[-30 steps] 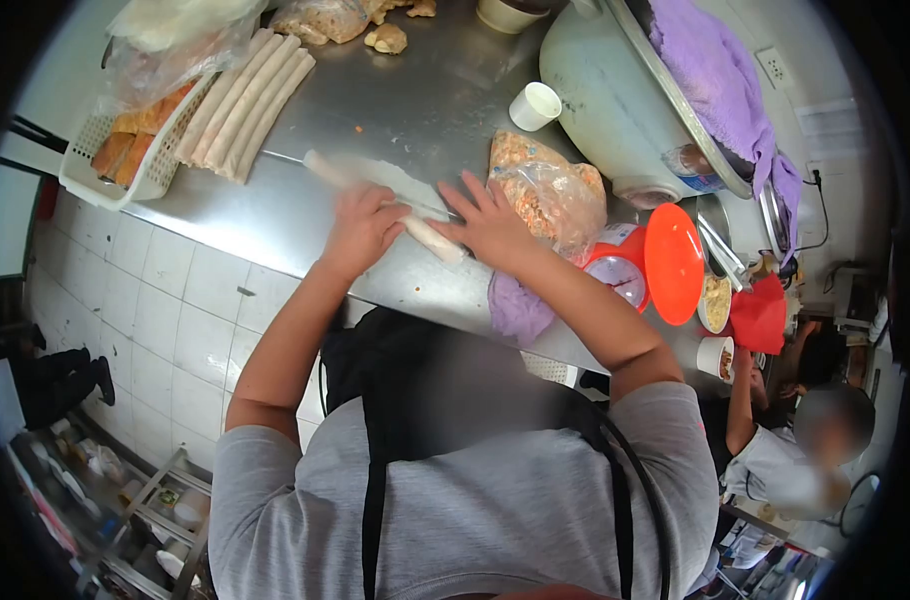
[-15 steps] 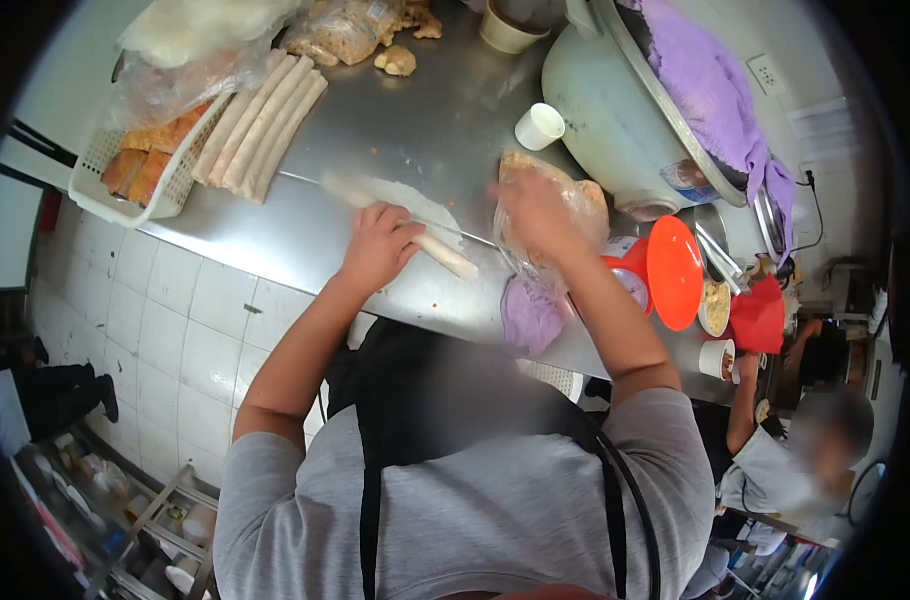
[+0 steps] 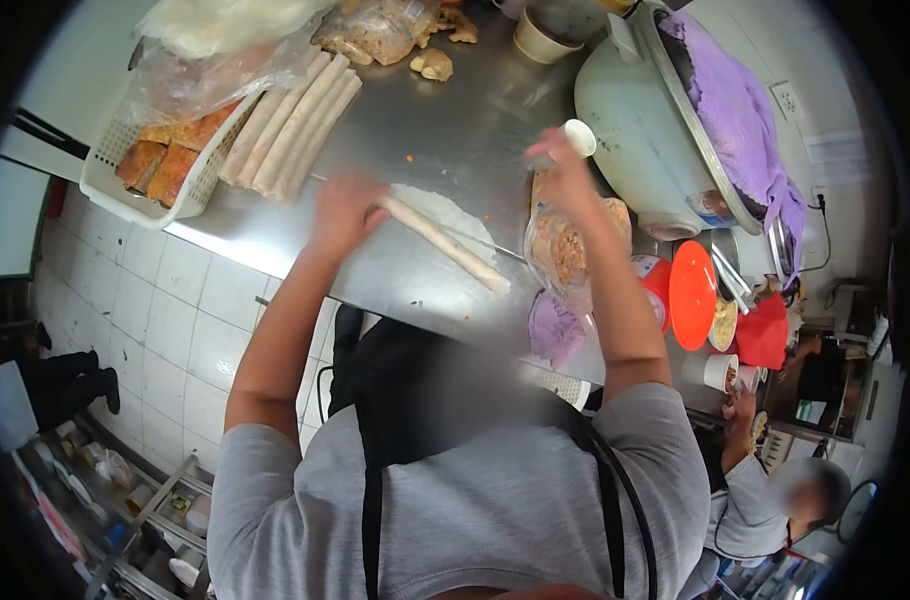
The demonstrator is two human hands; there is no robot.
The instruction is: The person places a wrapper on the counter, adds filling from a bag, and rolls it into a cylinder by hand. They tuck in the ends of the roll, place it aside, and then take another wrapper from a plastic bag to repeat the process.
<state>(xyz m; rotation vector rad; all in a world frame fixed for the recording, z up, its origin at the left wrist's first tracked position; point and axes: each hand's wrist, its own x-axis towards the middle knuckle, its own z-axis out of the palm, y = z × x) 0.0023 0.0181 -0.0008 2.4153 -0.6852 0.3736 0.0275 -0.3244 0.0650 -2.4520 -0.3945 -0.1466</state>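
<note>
A long pale filled roll (image 3: 445, 242) lies slanted on the steel table, along a thin white wrapper sheet (image 3: 445, 210). My left hand (image 3: 347, 212), slightly blurred, is closed at the roll's far left end, with the end between thumb and fingers. My right hand (image 3: 565, 175) is raised beside a small white cup (image 3: 579, 138), fingers apart and holding nothing; whether it touches the cup cannot be made out. Under my right wrist sits a clear plastic bag of orange-brown filling (image 3: 558, 250). A crumpled purple cloth (image 3: 555, 328) lies near the table edge.
Several finished rolls (image 3: 295, 130) lie beside a white basket (image 3: 190, 205) of browned blocks. A large lidded pot (image 3: 630, 130) with a purple towel (image 3: 720, 100) stands at the back right. A red-orange bowl (image 3: 693, 295) is at right. A co-worker (image 3: 750, 500) stands beyond.
My left hand has slid left to the end of the roll. My right hand has lifted off the bag of filling and moved up to the cup. The whole view has shifted slightly.
</note>
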